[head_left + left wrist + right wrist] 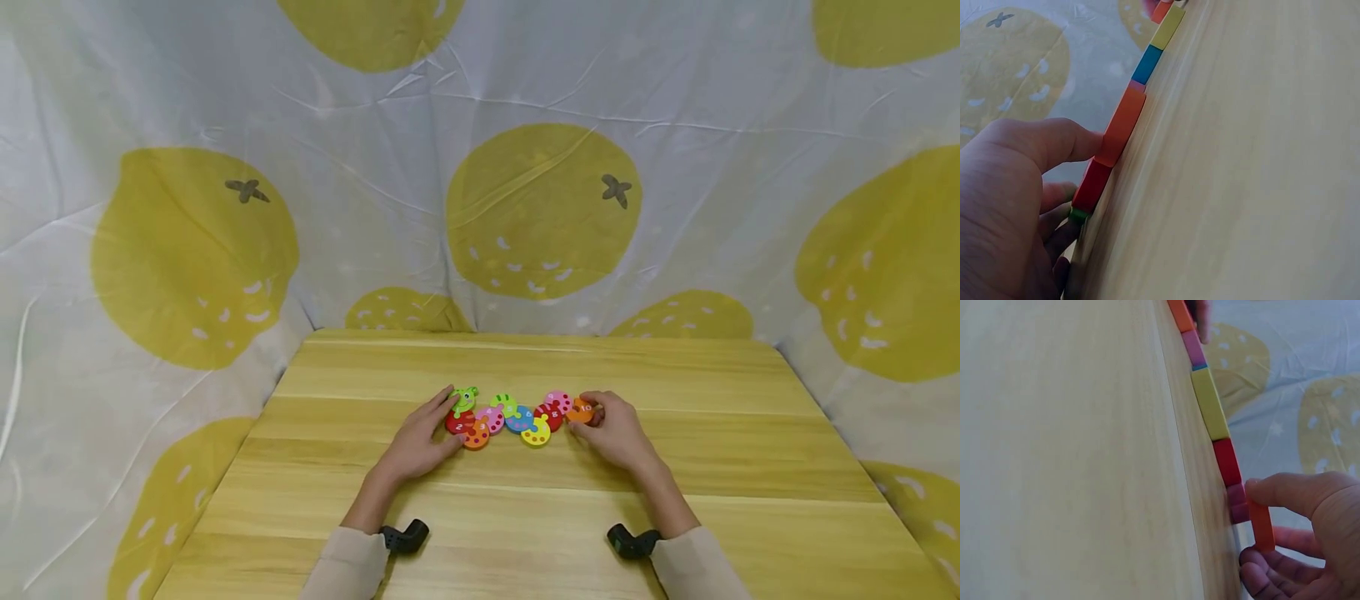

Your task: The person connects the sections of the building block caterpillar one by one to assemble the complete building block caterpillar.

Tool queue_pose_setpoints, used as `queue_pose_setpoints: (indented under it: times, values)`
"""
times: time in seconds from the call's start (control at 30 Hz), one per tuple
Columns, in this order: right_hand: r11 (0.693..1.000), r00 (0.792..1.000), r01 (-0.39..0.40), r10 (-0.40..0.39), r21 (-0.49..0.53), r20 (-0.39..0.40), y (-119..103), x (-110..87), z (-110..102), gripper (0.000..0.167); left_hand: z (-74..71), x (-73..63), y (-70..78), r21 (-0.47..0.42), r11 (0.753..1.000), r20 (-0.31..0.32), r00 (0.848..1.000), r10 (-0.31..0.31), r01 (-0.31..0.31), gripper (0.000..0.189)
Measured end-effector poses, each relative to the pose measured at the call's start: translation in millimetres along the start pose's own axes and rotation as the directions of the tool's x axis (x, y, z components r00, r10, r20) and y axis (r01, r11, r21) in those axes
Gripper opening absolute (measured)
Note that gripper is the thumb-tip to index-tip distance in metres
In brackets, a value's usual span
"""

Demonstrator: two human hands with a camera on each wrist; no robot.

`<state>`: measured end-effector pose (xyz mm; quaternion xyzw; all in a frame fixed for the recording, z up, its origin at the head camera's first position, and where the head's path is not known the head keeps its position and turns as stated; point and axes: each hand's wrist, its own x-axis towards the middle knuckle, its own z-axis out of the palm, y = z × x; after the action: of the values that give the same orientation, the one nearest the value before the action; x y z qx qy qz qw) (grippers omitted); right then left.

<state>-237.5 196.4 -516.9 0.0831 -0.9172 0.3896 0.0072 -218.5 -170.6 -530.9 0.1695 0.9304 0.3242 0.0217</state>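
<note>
A caterpillar number puzzle [518, 419] of linked, coloured round pieces lies in a wavy row on the table. My left hand [417, 437] is at its left end, around the smiling green head piece [465, 400] and the red piece 2 [457, 423]. The thumb of that hand presses the edge of the orange piece 3 [1124, 128]. At the right end my right hand [617, 429] pinches the orange piece 10 [1262, 526] between thumb and fingers. This piece looks slightly tilted beside the pink piece 9 [1236, 503]; whether they are joined I cannot tell.
The wooden table [517, 517] extends around the puzzle on all sides. A curtain [712, 208] printed with lemons hangs behind its far edge and along both sides. A black wrist camera [407, 537] is on the left forearm, and another black camera [632, 542] on the right.
</note>
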Motion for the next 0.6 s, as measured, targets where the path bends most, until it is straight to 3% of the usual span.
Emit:
queue_pose_setpoints:
  times: [0.6]
  values:
    - [0.997,0.999,-0.036,0.036,-0.072,0.000,-4.4,-1.5,3.8,0.053,1.3,0.8,0.4,-0.008,1.000,-0.009,1.000,-0.009,0.009,0.074]
